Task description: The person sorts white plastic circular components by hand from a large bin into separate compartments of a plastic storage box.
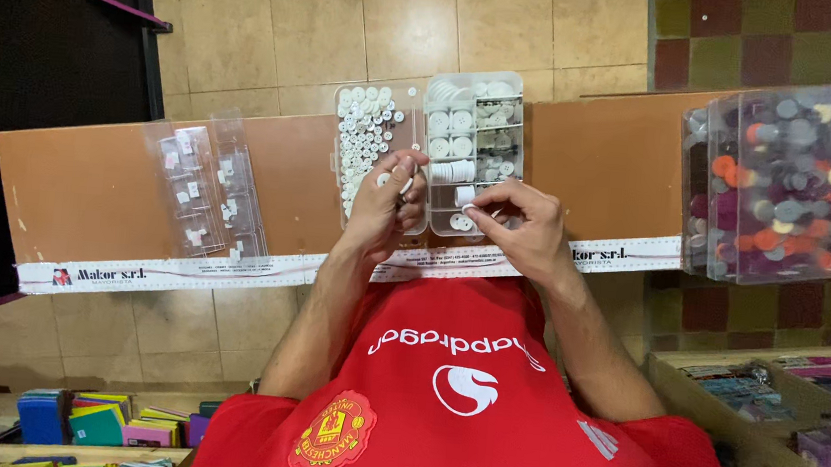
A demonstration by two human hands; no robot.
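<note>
A clear compartment box (474, 120) of white buttons lies on the brown counter (94, 179). Its open lid (369, 136) on the left holds several loose white buttons. My left hand (383, 211) rests over the lid's near edge, fingers curled around a small white button (405, 185). My right hand (527, 227) is at the near end of the compartments and pinches a white button (470, 209) between thumb and forefinger. Both hands almost touch each other.
A smaller clear box (207, 187) with white pieces lies to the left. A clear box of coloured buttons (785, 179) stands at the right end. A white ruler strip (185, 270) runs along the counter's near edge. Below are shelves with coloured packets (104, 422) and boxes (797, 412).
</note>
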